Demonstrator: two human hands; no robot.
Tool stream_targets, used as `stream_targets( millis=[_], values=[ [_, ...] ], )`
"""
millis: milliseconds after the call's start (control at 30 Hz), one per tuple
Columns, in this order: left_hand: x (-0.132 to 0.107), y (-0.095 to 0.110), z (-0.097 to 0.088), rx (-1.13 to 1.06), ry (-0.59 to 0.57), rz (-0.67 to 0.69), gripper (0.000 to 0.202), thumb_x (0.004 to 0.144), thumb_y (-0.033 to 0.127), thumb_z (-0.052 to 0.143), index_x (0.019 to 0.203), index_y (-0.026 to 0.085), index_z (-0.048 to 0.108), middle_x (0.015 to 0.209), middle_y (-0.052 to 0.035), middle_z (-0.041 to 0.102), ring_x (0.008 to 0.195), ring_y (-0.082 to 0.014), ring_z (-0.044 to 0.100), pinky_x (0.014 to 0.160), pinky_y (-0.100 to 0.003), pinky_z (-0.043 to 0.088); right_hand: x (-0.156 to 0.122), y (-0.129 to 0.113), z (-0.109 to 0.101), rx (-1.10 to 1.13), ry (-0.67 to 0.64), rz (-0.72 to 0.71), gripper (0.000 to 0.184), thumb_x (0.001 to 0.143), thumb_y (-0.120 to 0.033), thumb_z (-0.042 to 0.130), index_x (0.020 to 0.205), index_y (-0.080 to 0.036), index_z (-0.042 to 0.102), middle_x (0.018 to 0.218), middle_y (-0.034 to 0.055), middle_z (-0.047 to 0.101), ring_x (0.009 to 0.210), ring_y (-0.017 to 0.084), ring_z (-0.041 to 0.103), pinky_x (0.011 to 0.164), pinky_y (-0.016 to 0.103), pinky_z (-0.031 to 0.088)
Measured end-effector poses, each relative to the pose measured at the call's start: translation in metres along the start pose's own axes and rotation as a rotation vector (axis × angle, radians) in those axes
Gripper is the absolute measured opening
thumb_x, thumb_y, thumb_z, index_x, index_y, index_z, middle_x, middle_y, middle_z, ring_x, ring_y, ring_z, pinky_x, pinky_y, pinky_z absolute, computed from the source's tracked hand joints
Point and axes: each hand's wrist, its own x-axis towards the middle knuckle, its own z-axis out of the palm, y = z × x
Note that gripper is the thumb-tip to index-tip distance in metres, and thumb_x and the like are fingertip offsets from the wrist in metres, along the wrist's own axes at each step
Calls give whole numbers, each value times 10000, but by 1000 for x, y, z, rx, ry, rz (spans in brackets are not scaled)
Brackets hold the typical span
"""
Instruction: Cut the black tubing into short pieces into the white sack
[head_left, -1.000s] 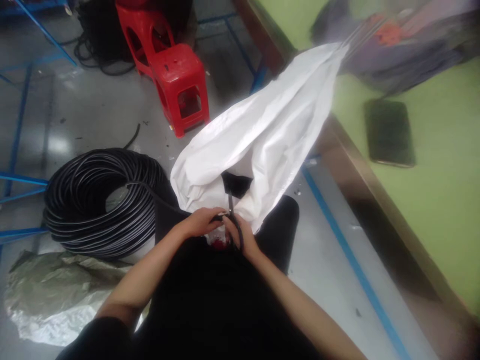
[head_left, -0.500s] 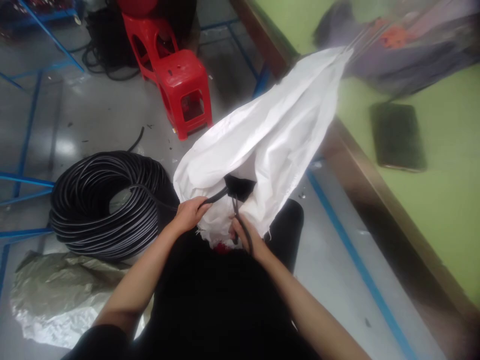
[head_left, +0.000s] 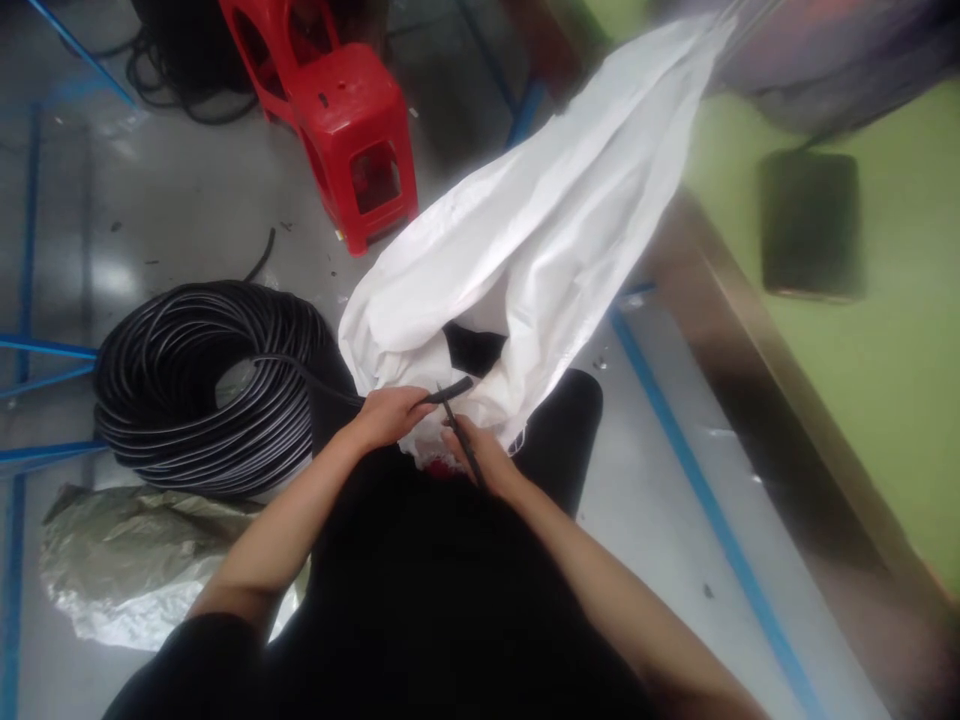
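Holding the end of a black cable (head_left: 454,390) in the left hand (head_left: 394,414), in front of the waist, with a short tip left sticking out past the fingers, toward the right. Gripping it closely, left fingers curled around it with no visible gap, seemingly to keep the tip steady and exposed. Grasping a pair of dark scissors (head_left: 469,452) in the right hand (head_left: 487,458), with fingers closed about the handles and partly hidden. Crossing the cable with the scissors just beyond the left hand; impossible to tell, so small, whether touching, or whether with blades parted. Working right above a white sack (head_left: 517,230), laid over the dark-clothed legs (head_left: 566,430) and drawn up to the upper right, probably so placed to lie beneath both hands. Trailing the cable back leftward to a large black coil (head_left: 210,440) on the floor (head_left: 176,200), likely kept near the left leg for easy feeding. Farther out: nearer the body than the coil, a crumpled grey-green sheet (head_left: 142,560); ahead, a red stool (head_left: 352,105); to the right, a green table (head_left: 907,400) bearing a blurred, dark, flat object (head_left: 814,225).
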Motion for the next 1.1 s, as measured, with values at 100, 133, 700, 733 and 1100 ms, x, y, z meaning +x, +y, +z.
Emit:
stream_targets(
  millis=[100, 133, 700, 733, 1100],
  values=[
    [3, -2, 2, -7, -6, 7, 342, 941, 443, 354, 883, 238, 622, 861, -2, 660, 793, -166, 591, 644, -242, 382, -3, -1, 7, 55, 49, 15, 362, 884, -503, 441, 956, -182, 593, 721, 32, 633, 651, 183, 599, 614, 296, 464],
    [5, -2, 3, -10, -7, 4, 343, 940, 444, 355, 878, 239, 622, 858, 0, 661, 788, -165, 590, 641, -243, 379, -3, -1, 9, 76, 69, 21, 359, 881, -503, 443, 912, -178, 594, 684, 27, 620, 625, 177, 590, 588, 287, 459],
    [8, -15, 5, -104, 3, -1, 341, 926, 440, 383, 931, 236, 657, 870, -8, 672, 800, -164, 595, 697, -252, 424, -6, -6, 11, 233, 85, 83, 377, 855, -544, 467, 691, -207, 507, 493, -25, 495, 402, 137, 503, 408, 258, 410],
    [8, -15, 5, -105, 8, 6, 339, 926, 436, 387, 939, 234, 658, 878, -10, 675, 807, -166, 596, 707, -255, 428, -5, -7, 10, 251, 86, 89, 382, 854, -551, 467, 702, -203, 515, 488, -27, 498, 399, 136, 502, 421, 262, 420],
    [-14, -20, 19, -195, 26, 139, 361, 897, 377, 514, 1212, 204, 538, 1109, -64, 667, 961, -184, 629, 823, -278, 467, 24, -22, 10, 444, 115, 82, 282, 821, -482, 537, 785, -202, 543, 483, -43, 526, 404, 135, 524, 403, 246, 437]
  ],
)
